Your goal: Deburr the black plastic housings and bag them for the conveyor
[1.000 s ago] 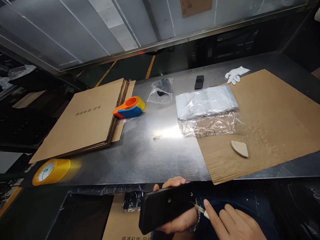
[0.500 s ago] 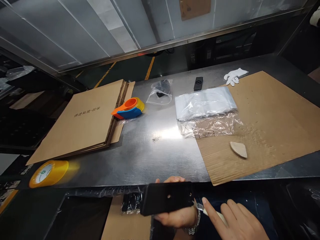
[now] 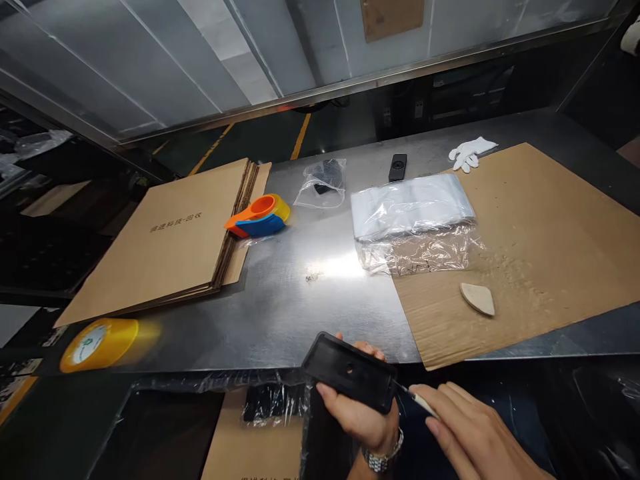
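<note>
My left hand (image 3: 360, 417), with a metal watch at the wrist, is closed around a black rectangular plastic part (image 3: 333, 363). Its hollow inner side faces up and has a small hole near the middle. In my right hand (image 3: 463, 420) is a slim knife (image 3: 423, 404) with a cream handle, gripped between thumb and fingers. The narrow blade meets the right end of the black part, near its edge; whether it touches is hard to tell. Both hands are in front of the table's near edge.
On the metal table (image 3: 280, 313) lie stacked cardboard sheets (image 3: 175, 233), a tape dispenser (image 3: 260, 217), a tape roll (image 3: 97, 345), clear plastic bags (image 3: 413, 207), a bagged black part (image 3: 327, 180), another black part (image 3: 398, 167), a white glove (image 3: 473, 153) and a wedge-shaped beige piece (image 3: 477, 299) on cardboard (image 3: 560, 227).
My left hand has turned and tilted the black part, so its hollow side now shows and its right end sits lower. My right hand has shifted the knife along with that end.
</note>
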Available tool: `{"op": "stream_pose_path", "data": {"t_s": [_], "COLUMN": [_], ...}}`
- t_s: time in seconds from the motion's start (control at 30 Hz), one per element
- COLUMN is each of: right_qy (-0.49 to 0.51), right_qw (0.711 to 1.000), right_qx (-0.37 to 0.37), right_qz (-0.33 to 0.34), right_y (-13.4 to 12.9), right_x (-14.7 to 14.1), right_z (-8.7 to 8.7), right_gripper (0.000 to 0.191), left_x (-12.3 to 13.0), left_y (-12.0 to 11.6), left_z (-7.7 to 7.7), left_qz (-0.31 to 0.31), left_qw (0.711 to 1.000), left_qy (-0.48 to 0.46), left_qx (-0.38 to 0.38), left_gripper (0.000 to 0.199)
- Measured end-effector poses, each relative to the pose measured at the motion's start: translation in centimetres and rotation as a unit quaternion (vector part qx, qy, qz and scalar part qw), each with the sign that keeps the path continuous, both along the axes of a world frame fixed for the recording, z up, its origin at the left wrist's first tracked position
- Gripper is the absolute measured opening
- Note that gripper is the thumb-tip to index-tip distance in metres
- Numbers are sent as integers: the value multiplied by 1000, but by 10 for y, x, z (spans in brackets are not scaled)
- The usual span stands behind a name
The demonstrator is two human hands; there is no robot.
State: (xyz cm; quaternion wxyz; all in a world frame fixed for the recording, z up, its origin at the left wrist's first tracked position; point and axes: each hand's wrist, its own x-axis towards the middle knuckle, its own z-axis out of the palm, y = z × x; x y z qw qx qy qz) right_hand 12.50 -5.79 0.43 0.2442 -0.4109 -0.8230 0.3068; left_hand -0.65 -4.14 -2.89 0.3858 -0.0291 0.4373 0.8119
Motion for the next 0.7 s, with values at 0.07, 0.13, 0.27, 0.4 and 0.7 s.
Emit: {"op": "stream_pose_path", "data": {"t_s": [0.07, 0.13, 0.27, 0.4, 0.7], "right_qy": [62, 87, 85, 98, 129], "right_qw": [996, 989, 995, 988, 958], "right_qx": [-70, -117, -39, 119, -254], "right_qz": [6, 18, 37, 1, 19], "right_y": [5, 8, 7, -1, 10], "right_x": [-4, -10, -24, -33, -10], "right_z": [2, 0, -11, -22, -15], "right_gripper": [23, 17, 26, 29, 32], "left_x": [4, 8, 16, 14, 6], "left_y": [-2, -5, -8, -2, 1], "left_z": [-1, -2, -6, -10, -2], "left_qz": [-15, -33, -24, 13, -75], "left_qw": [1000, 999, 1000, 999, 989], "left_qy": [-2, -5, -1, -5, -120], "left_qx": [-1, -2, -19, -39, -43], "left_gripper": [47, 47, 47, 53, 42]}}
